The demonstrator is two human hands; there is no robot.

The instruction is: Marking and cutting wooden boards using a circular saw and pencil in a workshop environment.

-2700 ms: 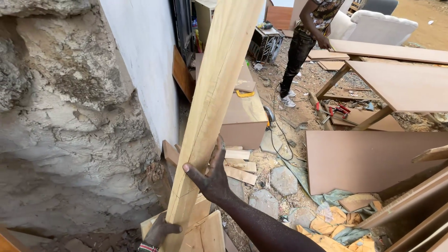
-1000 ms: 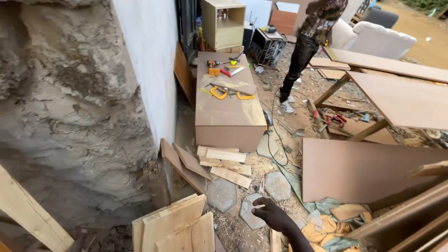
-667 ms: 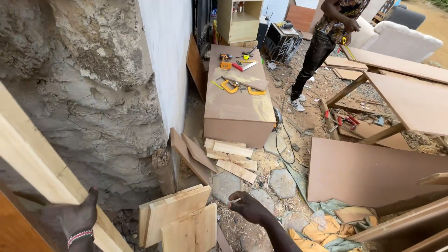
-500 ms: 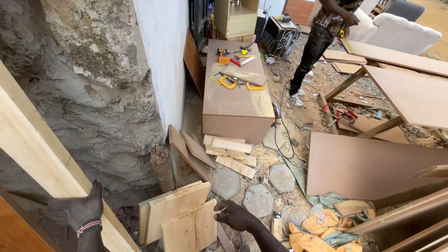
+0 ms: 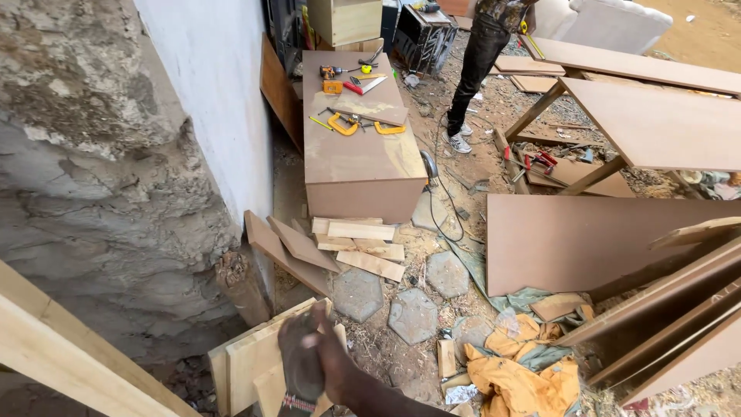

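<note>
My left hand (image 5: 297, 363), with a beaded band at the wrist, is raised at the bottom middle, back towards me. My right hand (image 5: 330, 349) comes in from the lower right and lies against it. Both are blurred, and their fingers are hidden by each other. They hover right over a stack of short pale boards (image 5: 247, 355) that leans near the rough wall. A long pale plank (image 5: 69, 359) slants across the lower left corner, with neither hand on it.
Offcuts (image 5: 359, 243) lie below a brown cabinet (image 5: 355, 154) that carries orange clamps and tools. A rough stone wall (image 5: 100, 193) is on the left. Brown panels (image 5: 587, 239), a trestle table (image 5: 656, 116), yellow cloth (image 5: 517, 371) and a standing person (image 5: 478, 62) are on the right.
My left hand has come off the long plank and moved right to meet my right hand over the short boards. The plank stays leaning at the lower left.
</note>
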